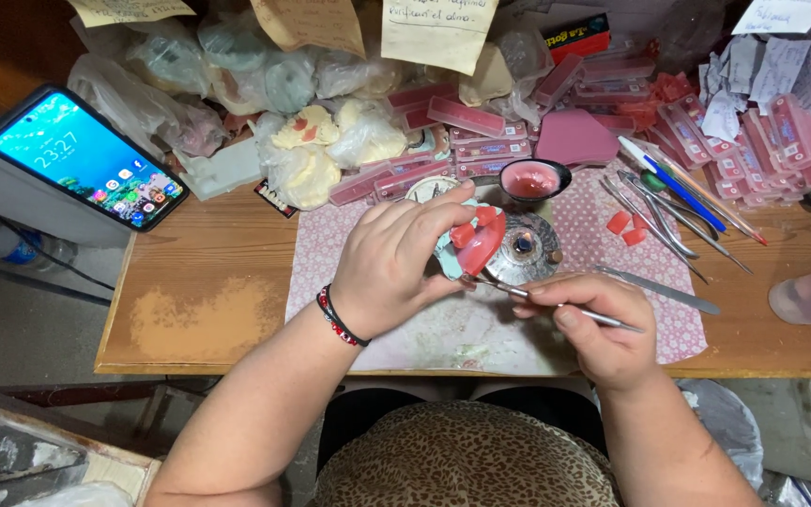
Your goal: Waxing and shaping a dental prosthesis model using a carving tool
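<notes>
The left hand (389,268) closes its grip around a pale dental cast (469,246) with pink wax and red blocks, held just above the metal burner (524,248) on the patterned mat (443,324). The right hand (593,324) pinches 1 slim metal carving tool (556,305), its tip touching the wax rim nearest the burner. The step in hand looks like shaping wax; further strokes probably call for a steady cast and light pressure.

Bare arms, a red-and-black beaded bracelet (340,317) on the left wrist (two strands), and leopard-print clothing (462,455).
</notes>
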